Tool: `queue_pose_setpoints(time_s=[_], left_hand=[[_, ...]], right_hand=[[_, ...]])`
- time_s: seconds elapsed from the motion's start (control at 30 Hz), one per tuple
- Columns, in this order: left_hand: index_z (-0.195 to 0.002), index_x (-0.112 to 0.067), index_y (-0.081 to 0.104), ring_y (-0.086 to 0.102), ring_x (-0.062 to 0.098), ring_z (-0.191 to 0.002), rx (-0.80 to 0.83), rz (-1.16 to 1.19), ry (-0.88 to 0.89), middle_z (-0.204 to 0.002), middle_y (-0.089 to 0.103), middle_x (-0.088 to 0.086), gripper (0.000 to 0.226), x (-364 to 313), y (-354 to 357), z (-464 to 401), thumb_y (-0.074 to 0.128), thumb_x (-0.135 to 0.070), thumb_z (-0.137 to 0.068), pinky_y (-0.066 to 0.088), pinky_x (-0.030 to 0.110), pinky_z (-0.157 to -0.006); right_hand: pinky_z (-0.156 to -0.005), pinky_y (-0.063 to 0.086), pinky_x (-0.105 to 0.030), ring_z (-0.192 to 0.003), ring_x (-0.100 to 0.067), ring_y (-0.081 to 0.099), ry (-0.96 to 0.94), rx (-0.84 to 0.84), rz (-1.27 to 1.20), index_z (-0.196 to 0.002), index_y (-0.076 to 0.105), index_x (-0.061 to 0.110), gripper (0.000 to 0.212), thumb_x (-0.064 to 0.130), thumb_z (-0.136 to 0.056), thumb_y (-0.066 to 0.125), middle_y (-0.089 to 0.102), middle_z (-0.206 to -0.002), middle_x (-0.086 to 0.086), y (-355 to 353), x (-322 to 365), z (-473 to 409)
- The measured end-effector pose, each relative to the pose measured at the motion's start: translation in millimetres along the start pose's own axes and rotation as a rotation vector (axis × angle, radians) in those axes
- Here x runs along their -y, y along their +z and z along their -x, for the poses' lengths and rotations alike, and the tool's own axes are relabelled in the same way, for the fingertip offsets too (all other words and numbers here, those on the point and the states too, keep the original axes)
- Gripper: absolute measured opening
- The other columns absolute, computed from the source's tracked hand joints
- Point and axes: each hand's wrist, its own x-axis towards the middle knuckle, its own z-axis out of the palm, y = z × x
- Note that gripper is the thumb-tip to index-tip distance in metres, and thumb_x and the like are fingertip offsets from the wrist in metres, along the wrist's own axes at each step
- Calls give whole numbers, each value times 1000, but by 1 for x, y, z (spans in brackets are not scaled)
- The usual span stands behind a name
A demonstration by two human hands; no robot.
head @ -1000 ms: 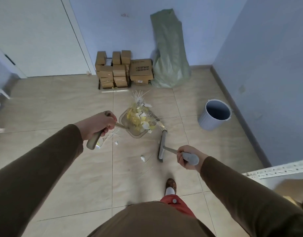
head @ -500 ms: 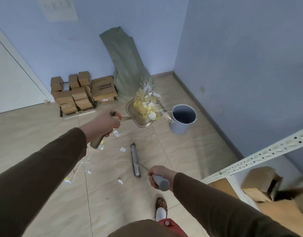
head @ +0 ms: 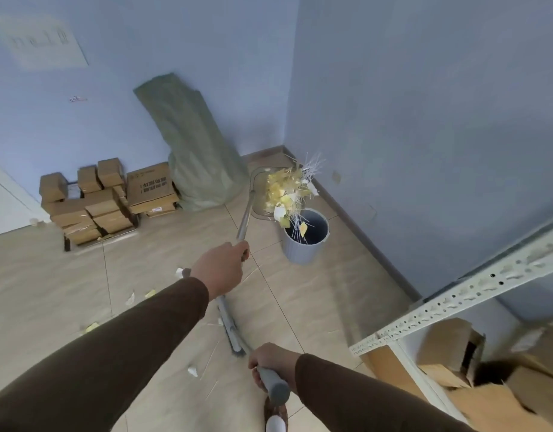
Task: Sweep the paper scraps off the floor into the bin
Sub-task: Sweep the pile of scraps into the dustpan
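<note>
Tipping now: the left hand [head: 220, 267], fingers wrapped round the handle, holds the dustpan [head: 260, 194] above the bin [head: 305, 241] so paper scraps [head: 287, 194] drop in; the right hand [head: 270, 358] grips the broom [head: 230, 327] on the floor [head: 300, 307], ready for leftover bits

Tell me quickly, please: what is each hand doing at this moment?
Left hand: closed on the dustpan handle, dustpan held above the bin.
Right hand: closed on the broom handle.

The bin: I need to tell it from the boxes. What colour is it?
Pale grey-blue bin, dark inside; head view.
</note>
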Motion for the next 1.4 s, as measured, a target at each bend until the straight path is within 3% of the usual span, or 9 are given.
queue_pose_setpoints(time_s=[0.17, 0.37, 0.53, 0.67, 0.77, 0.9, 1.0, 1.1, 1.4], left_hand=[[-116, -23, 46, 65, 28, -77, 60, -224, 43, -104, 53, 5, 35, 1, 30, -4, 52, -3, -87, 57, 43, -66], [-124, -21, 46, 48, 25, -67, 71, -371, 54, -110, 54, 7, 33, 7, 50, -3, 54, -12, -94, 44, 35, -57], [-127, -20, 43, 48, 27, -64, 109, -471, 109, -116, 51, 9, 33, 11, 41, -4, 53, -13, -96, 41, 35, -51], [-130, -15, 42, 45, 24, -53, 131, -585, 168, -120, 49, 11, 36, 11, 27, -4, 55, -14, -96, 24, 33, -40], [-129, -16, 43, 37, 19, -46, 128, -615, 196, -119, 49, 12, 34, 16, 24, -6, 54, -17, -98, 31, 33, -41], [-129, -17, 43, 53, 25, -59, 112, -642, 215, -114, 49, 10, 32, 19, 15, -2, 53, -20, -99, 46, 35, -50], [-131, -18, 40, 54, 25, -62, 93, -630, 204, -115, 49, 9, 36, 20, 12, 1, 52, -17, -98, 40, 34, -47], [-130, -22, 39, 61, 21, -62, 53, -558, 171, -110, 49, 6, 40, 25, 11, 0, 56, -15, -95, 51, 35, -49], [-105, -32, 53, 58, 14, -71, -54, -109, -81, -88, 61, -5, 26, 45, -35, -31, 50, -11, -90, 55, 34, -70]], right_hand=[[-37, 38, -13, -31, -8, 43, 14, -16, 91, -79, 42, 9, 16, 5, -94, 41, 46, -37, 0, -1, -2, 1], [-38, 38, -14, -32, -8, 42, 34, -11, 110, -73, 43, 10, 23, 5, -96, 42, 44, -39, -1, -4, -5, 2], [-39, 39, -15, -43, -10, 44, 19, -10, 147, -76, 45, 10, 20, 7, -96, 43, 46, -52, -3, -4, -5, 6], [-38, 40, -15, -45, -9, 45, 9, 3, 186, -79, 44, 10, 17, 6, -95, 43, 47, -56, -4, -3, -3, 11], [-39, 41, -17, -46, -10, 45, 3, 8, 210, -82, 45, 9, 15, 7, -96, 43, 48, -58, -4, -4, 1, 14], [-43, 43, -20, -49, -12, 48, 16, 21, 234, -86, 50, 9, 8, 10, -93, 47, 54, -46, -2, -5, 6, 15], [-40, 43, -19, -45, -11, 48, 1, 6, 278, -86, 52, 8, 9, 12, -94, 48, 54, -58, -4, -8, 13, 19], [-42, 44, -20, -45, -10, 48, 1, 1, 277, -88, 53, 8, 9, 14, -94, 50, 55, -64, -4, -14, 19, 22], [-35, 41, -16, -45, -8, 45, 54, 72, 54, -85, 48, 7, 12, 17, -92, 52, 49, -61, -2, -63, 60, 53]])
